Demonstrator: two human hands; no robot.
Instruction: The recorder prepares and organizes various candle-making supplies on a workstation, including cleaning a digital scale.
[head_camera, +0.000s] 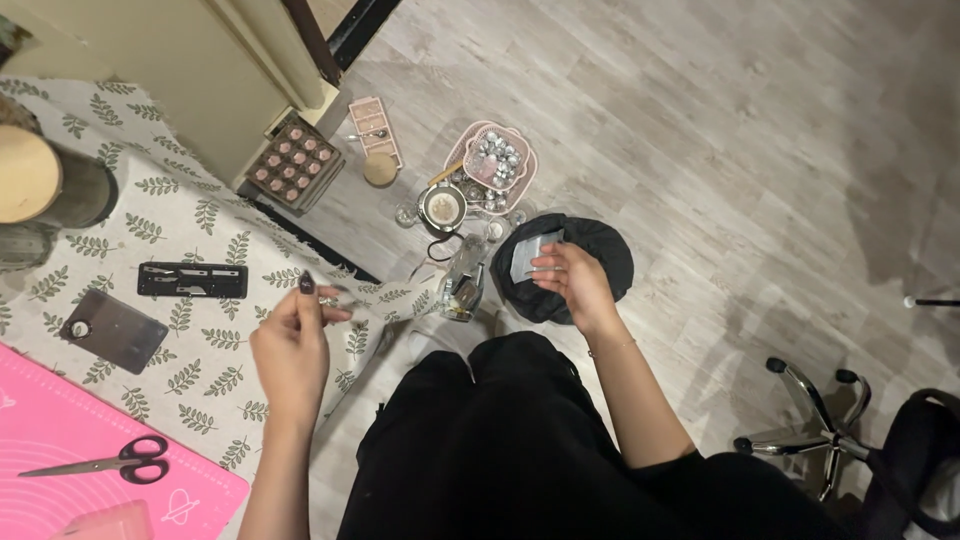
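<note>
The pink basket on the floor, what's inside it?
The pink basket holds a heap of small shiny silver round things. Whatever lies beneath that heap, and the basket's bottom, is covered, so it cannot be seen.

We are looking down at grey wood-plank floor (700, 120), soft light spreading across it. Leaf-print tablecloth (190, 230) is covering table at left; pink cutting mat (60, 430) is lying on its near corner. Beige cabinet (190, 70) is standing beyond. Chrome base of swivel chair (815, 420) is showing at lower right.
</note>
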